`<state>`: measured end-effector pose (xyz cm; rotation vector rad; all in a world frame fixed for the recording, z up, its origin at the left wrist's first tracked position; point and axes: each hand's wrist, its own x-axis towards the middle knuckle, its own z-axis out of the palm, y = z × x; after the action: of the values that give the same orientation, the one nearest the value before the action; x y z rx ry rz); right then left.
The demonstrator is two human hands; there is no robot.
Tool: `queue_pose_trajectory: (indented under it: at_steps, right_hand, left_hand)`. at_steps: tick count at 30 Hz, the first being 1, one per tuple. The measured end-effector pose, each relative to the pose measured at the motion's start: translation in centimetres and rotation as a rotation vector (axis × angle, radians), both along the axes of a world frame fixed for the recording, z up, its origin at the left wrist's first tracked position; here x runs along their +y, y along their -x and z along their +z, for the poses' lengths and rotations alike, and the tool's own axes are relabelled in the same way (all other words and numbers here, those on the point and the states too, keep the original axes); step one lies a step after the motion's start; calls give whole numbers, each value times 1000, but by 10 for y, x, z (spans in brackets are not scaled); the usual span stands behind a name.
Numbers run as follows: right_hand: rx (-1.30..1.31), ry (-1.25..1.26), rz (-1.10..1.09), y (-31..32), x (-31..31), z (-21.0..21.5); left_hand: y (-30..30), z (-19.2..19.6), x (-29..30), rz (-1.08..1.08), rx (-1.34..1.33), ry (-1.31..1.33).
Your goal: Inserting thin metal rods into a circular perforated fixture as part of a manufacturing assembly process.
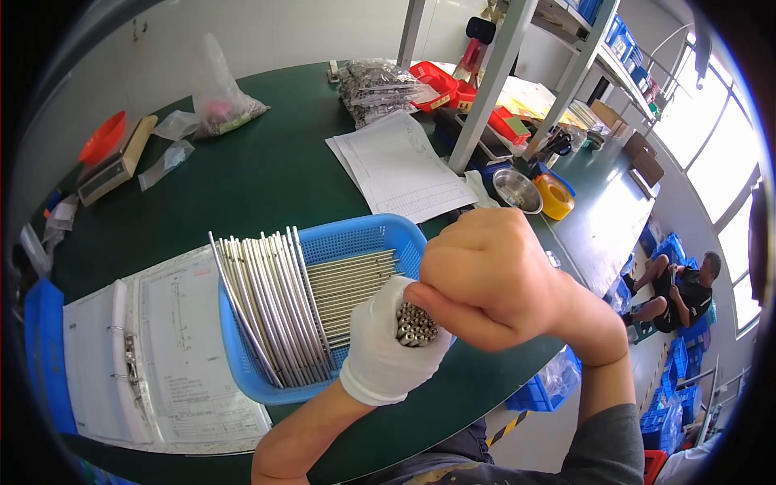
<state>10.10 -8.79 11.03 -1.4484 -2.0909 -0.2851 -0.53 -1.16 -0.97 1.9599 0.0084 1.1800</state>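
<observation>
Left hand (386, 347), white-gloved, closed around bundle of thin silver metal rods (415, 325), ends up. Right hand (485, 271), bare, fisted, thumb pressing on rod ends. Blue plastic basket (356, 236) just left of hands: many rods (279, 303) remaining, seemingly unhandled. Judged early to mid-progress.

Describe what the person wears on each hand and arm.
The left hand wears a white fabric glove that ends in a snug cuff at the wrist; the forearm below it is bare. The right hand wears no glove, its fingers uncovered, and its forearm is bare down to a grey sleeve pushed up near the elbow.
</observation>
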Motion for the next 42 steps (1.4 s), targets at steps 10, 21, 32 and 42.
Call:
queue_pose_trajectory:
  at_steps: [10,21,32,42]
  right_hand:
    - [72,-11,-54,-1,3,-4]
    - [2,30,-41,4,5,1]
    - [-3,-10,-61,7,3,3]
    - [-2,38,-37,10,7,4]
  left_hand:
    - [2,7,0,-21,-68,97]
    - [1,-1,2,2,-35,-21]
    - [1,0,0,-8,-21,3]
    - [-2,-6,-3,-46,-62,136]
